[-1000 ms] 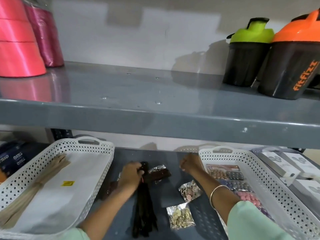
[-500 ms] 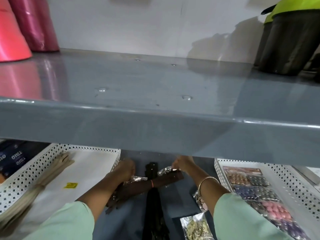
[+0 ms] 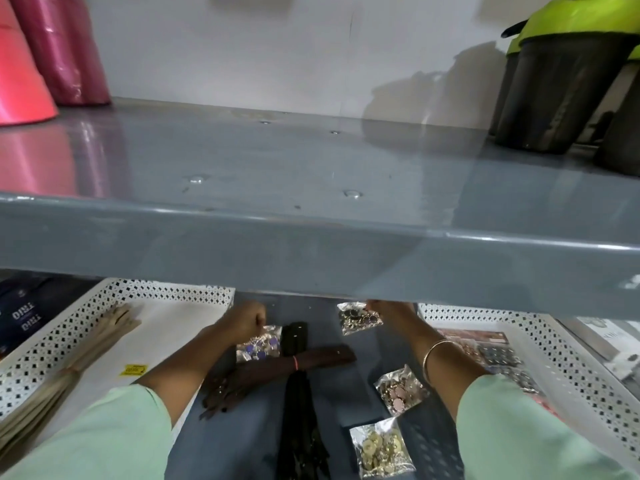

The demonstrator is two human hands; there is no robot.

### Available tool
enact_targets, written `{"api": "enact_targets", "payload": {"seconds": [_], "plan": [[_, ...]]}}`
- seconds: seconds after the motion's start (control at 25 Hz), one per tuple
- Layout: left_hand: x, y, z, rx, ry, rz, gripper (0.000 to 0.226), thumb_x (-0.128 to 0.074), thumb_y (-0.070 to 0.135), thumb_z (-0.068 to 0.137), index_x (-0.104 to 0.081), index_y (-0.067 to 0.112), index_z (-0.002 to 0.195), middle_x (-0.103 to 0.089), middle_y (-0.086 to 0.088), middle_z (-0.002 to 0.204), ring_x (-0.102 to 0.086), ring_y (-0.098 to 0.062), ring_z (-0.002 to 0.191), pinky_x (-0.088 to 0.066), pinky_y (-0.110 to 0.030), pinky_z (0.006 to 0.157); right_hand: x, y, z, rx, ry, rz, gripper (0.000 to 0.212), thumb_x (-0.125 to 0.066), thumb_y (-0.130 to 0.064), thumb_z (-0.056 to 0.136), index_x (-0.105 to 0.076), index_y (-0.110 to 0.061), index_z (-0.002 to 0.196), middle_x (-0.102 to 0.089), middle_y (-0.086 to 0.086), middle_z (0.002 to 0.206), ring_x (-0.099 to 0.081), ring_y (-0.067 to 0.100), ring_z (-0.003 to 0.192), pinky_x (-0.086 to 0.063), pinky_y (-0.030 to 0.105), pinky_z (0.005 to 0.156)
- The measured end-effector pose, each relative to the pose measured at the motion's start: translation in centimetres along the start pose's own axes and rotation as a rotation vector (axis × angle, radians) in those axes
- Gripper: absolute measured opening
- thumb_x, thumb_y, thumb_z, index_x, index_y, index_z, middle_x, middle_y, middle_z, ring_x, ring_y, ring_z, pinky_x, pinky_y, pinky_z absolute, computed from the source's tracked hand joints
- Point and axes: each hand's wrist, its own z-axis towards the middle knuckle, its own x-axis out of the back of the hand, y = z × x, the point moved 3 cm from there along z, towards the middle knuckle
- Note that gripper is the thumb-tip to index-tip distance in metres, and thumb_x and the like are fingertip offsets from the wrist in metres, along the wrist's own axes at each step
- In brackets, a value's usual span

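On the lower grey shelf, my left hand (image 3: 242, 322) is curled and pinches the top of a clear packet of purple beads (image 3: 259, 347). My right hand (image 3: 393, 311) is partly hidden by the upper shelf's front edge. It holds a clear packet of dark beads (image 3: 360, 318) by its top corner. Between my arms a brown bundle (image 3: 311, 360) tied with a pink band lies across a long black bundle (image 3: 298, 414). Neither hand touches the bundles.
A pink-bead packet (image 3: 401, 392) and a gold-bead packet (image 3: 381, 449) lie near my right forearm. White perforated baskets flank the hands: the left one (image 3: 45, 344) holds beige sticks (image 3: 79, 362), the right one (image 3: 557, 344) holds button cards. The upper shelf (image 3: 311, 258) carries pink rolls (image 3: 65, 46) and shaker bottles (image 3: 561, 81).
Both hands let go of the brown bundle, which now lies on the shelf. The left hand took the purple packet and the right hand took the dark packet.
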Motion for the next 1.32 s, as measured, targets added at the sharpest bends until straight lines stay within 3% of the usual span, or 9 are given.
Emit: {"api": "enact_targets", "payload": {"seconds": [0.16,0.32,0.44,0.52,0.64,0.84,1.08,1.2,1.32], "plan": [[2.5,3.1,-0.4,-0.013,0.131,-0.122,0.041,-0.059,-0.008,0.075,-0.047,0.022,0.049,-0.058,0.005,0.061,-0.053,-0.012,0.061,-0.040,-0.023,0.063,4.5,-2.5,-2.6,0.119,0.015,-0.264,0.013,-0.060,-0.002,0.079,-0.068,0.009,0.081,-0.069,-0.012,0.048,-0.053,-0.002,0.043,-0.035,0.010,0.043],[0.3,7.8,-1.2,-0.084,-0.029,-0.169,0.028,-0.065,-0.006,0.074,-0.058,0.016,0.058,-0.058,0.004,0.061,-0.051,-0.002,0.056,-0.041,-0.007,0.054,6.3,-2.0,-6.6,0.168,-0.053,-0.549,0.013,-0.069,-0.002,0.073,-0.073,0.006,0.082,-0.075,0.019,0.082,-0.056,-0.004,0.037,-0.048,0.015,0.056],[-3.8,10.3,-1.5,-0.115,-0.143,-0.158,0.010,-0.067,-0.004,0.075,-0.067,-0.008,0.084,-0.055,0.004,0.060,-0.054,0.007,0.043,-0.037,0.000,0.044,6.0,-0.2,-9.5,0.117,-0.049,-0.544,0.011,-0.064,0.005,0.074,-0.071,0.004,0.066,-0.072,0.018,0.066,-0.048,-0.007,0.027,-0.058,0.028,0.072],[-6.4,11.2,-1.7,-0.122,-0.175,-0.143,0.020,-0.069,-0.001,0.074,-0.066,-0.012,0.091,-0.055,0.003,0.060,-0.052,0.007,0.041,-0.037,0.000,0.044,5.6,0.7,-11.2,0.129,-0.044,-0.565,0.018,-0.057,0.004,0.079,-0.068,0.002,0.065,-0.068,0.014,0.064,-0.064,0.005,0.050,-0.057,0.034,0.077],[-9.3,12.7,-2.3,-0.111,-0.225,-0.129,0.013,-0.070,0.004,0.076,-0.067,-0.006,0.084,-0.060,0.001,0.066,-0.050,-0.002,0.057,-0.031,-0.001,0.046,4.9,0.9,-13.4,0.151,-0.073,-0.727,0.021,-0.047,0.004,0.084,-0.064,0.006,0.097,-0.066,0.024,0.104,-0.063,0.034,0.100,-0.051,0.039,0.088],[-10.7,13.7,-3.3,-0.081,-0.158,-0.173,0.043,-0.064,0.001,0.079,-0.044,0.023,0.047,-0.047,0.012,0.054,-0.049,-0.003,0.055,-0.036,-0.013,0.049,3.2,1.2,-14.5,0.161,-0.057,-0.967,0.033,-0.045,0.007,0.087,-0.051,0.004,0.119,-0.060,0.024,0.120,-0.059,0.037,0.109,-0.050,0.041,0.089],[-6.7,11.0,-4.6,-0.025,0.158,-0.320,0.008,-0.062,0.005,0.080,-0.070,0.004,0.079,-0.070,-0.010,0.081,-0.063,-0.019,0.078,-0.046,-0.029,0.074,2.5,-0.8,-15.1,0.153,-0.008,-0.644,0.018,-0.046,0.003,0.087,-0.059,-0.003,0.076,-0.061,0.012,0.078,-0.059,0.021,0.082,-0.048,0.020,0.060],[-4.3,7.6,-4.3,0.051,0.242,-0.301,0.010,-0.066,0.004,0.076,-0.070,-0.002,0.083,-0.073,-0.020,0.091,-0.068,-0.031,0.086,-0.051,-0.036,0.078,-0.6,-2.6,-15.2,0.168,-0.030,-0.394,0.021,-0.052,0.003,0.082,-0.072,-0.001,0.081,-0.073,0.011,0.082,-0.067,0.018,0.077,-0.056,0.028,0.082],[-3.3,4.8,-4.7,0.153,0.203,-0.236,0.013,-0.071,0.011,0.071,-0.070,0.000,0.079,-0.072,-0.021,0.092,-0.066,-0.032,0.089,-0.047,-0.033,0.075,-4.9,-3.3,-15.0,0.122,-0.095,-0.227,0.028,-0.055,0.007,0.074,-0.068,-0.007,0.054,-0.069,0.011,0.060,-0.058,0.010,0.051,-0.059,0.034,0.080]]}}
